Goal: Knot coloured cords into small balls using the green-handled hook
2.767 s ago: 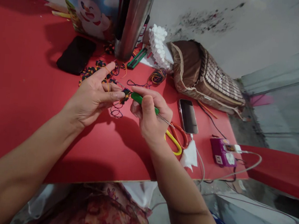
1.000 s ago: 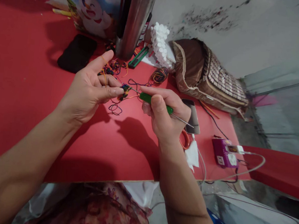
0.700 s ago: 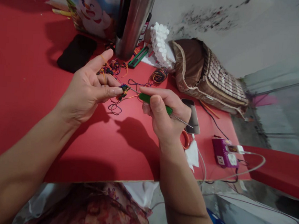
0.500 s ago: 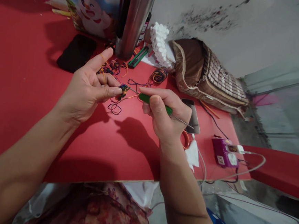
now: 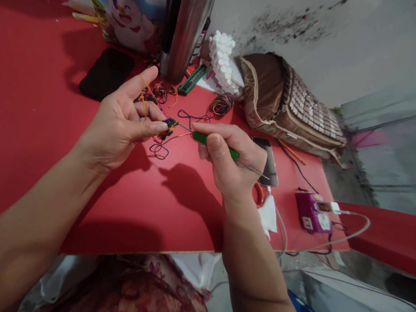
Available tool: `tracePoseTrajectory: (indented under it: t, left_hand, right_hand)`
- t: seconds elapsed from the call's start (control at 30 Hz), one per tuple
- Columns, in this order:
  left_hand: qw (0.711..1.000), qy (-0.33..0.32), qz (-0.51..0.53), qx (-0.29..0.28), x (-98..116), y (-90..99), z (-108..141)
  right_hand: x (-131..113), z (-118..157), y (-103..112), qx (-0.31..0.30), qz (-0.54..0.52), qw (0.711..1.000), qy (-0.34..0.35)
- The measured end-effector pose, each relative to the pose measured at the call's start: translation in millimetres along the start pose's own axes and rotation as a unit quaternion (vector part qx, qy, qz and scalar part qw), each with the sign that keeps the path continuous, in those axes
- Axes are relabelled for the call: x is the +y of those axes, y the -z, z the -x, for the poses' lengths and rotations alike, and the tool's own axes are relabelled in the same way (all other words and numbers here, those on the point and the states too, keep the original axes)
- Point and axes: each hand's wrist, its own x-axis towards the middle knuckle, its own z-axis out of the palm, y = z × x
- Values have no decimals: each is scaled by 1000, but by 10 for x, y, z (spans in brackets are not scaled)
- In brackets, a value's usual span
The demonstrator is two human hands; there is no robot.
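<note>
Pinched the multicoloured piece (image 5: 170, 126) between thumb and fingers of the left hand (image 5: 119, 120), over the red table (image 5: 29, 89) on the near side of the flask (image 5: 187, 29). Had orange yarn (image 5: 144, 106) drawn over the raised left forefinger, likewise on the flask's near side. Clasped the green-handled hook (image 5: 200, 137) in the right hand (image 5: 229, 157), nearer the body than the flask and to its right. Pointed the hook's thin front end at the piece, reaching its edge; could not tell how deep into the stitches. Let the other end jut out behind the right hand. Had a tangle (image 5: 158, 93) just on the near side of the flask, and a ball (image 5: 221, 104) of cord nearer and to the flask's right. Had a cutter (image 5: 192, 80) just right of the flask's base, with a cushion (image 5: 305, 111) well to the flask's right. Had a phone (image 5: 272, 163) nearer and far right of the flask. Had a black pouch (image 5: 107, 74) left of the flask.
</note>
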Motion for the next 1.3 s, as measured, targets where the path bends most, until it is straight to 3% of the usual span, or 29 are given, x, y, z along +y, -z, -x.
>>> tracePoseTrajectory:
  t: [0.27,0.53,0.87,1.1,1.3]
  left_hand:
    - [1000,11,3,0,28,1,9]
    - [999,14,-14,-37,0,109,-37]
    - [990,4,-38,-136,-141,336,-160]
    - [991,-18,-29,-127,-197,265,-145]
    - [988,-146,-27,-40,-343,40,-52]
  right_hand:
    - [2,-1,11,-4,-4,1000,7]
    - [-25,-22,10,-11,-37,999,-2]
    - [91,-41,-16,-1,-199,977,-76]
    - [55,-49,-72,-4,-288,943,-163]
    - [15,-49,-220,33,-369,899,-235]
